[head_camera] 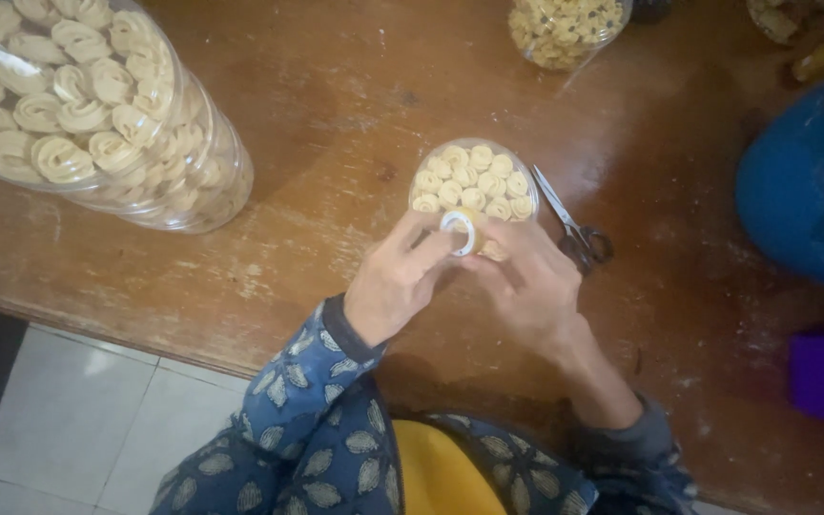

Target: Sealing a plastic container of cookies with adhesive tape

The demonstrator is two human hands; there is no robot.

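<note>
While a small roll of tape (460,232) is pinched between the fingers of the left hand (395,278) and the right hand (526,286), it is held just over the near edge of a small clear tub (474,181) packed with pale swirl cookies. A slipped tape end could stick to itself, or the light tub could be nudged toward the scissors (572,227) lying beside it. 1 large clear jar (97,105) of similar cookies is seen lying on the wooden table (336,95); 1 more container (566,29) holds yellow snacks.
</note>
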